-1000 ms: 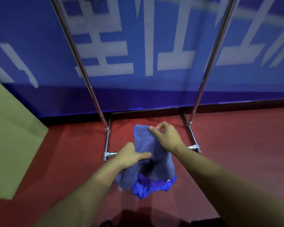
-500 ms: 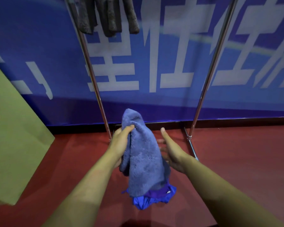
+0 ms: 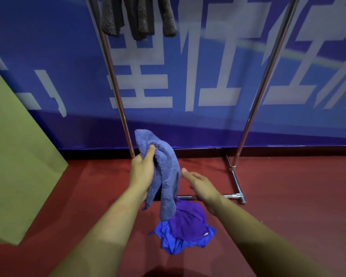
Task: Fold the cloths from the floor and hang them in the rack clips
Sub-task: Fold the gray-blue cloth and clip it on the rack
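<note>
Left hand: the left hand (image 3: 143, 172) grips a fluffy blue-grey towel (image 3: 164, 176) near its upper end, thumb curled over the front of the pile, the other fingers hidden behind the fabric.
Right hand: the right hand (image 3: 200, 183) is held flat and empty just right of the towel, fingers straight and close together, tips pointing towards the cloth; whether they touch it I cannot tell.
Towel: it is off the floor, hanging folded over the left hand, one peak sticking up above the thumb and the long end drooping down in front of the rack's base bar.
Cloths on the floor: a purple cloth (image 3: 188, 220) lies on top of a bright blue cloth (image 3: 178, 240) in a crumpled heap on the red floor (image 3: 288, 206), below the hanging towel.
Rack: a chrome rack (image 3: 254, 108) stands against the blue banner wall (image 3: 188, 56), its two uprights either side of the hands.
Already hung: dark grey cloths (image 3: 140, 15) hang at the top edge by the left upright; the clips are out of view.
Left edge: a green panel (image 3: 14, 148) leans there, well apart from the hands.
</note>
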Available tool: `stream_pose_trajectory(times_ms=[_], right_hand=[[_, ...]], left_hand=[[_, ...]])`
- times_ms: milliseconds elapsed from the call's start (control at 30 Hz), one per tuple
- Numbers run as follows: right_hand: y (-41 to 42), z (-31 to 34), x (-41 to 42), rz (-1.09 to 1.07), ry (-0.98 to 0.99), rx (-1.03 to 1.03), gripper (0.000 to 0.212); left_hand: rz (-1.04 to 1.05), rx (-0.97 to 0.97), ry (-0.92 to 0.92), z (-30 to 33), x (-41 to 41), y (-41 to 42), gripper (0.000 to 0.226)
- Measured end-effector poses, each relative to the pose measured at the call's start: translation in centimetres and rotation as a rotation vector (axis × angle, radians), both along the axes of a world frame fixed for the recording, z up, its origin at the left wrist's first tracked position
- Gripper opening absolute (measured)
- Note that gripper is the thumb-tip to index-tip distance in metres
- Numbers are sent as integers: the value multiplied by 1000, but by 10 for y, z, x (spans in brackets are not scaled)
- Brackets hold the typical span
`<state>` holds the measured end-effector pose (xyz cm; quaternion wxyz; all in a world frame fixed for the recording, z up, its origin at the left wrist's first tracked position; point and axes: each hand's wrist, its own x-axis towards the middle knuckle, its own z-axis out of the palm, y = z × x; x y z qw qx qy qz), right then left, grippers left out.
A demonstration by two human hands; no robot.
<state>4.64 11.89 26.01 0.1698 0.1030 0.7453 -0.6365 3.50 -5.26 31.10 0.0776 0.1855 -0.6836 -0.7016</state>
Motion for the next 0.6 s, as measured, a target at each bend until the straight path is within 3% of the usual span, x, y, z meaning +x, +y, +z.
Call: stream_pose_trajectory(times_ms=[133, 267, 433, 600], right_hand=[[-2, -3, -4, 65, 62, -46, 18], [3, -8, -11, -27, 25, -124, 8], [0, -14, -8, 17, -133, -62, 35], [6, -17, -6, 98, -240, -42, 46]], left_hand=[[-72, -270, 7, 3, 3, 0, 41], [-140, -367, -1, 3, 6, -1, 50], [-297, -673, -43, -4, 3, -5, 59], [-340, -707, -119, -13, -2, -6, 60]])
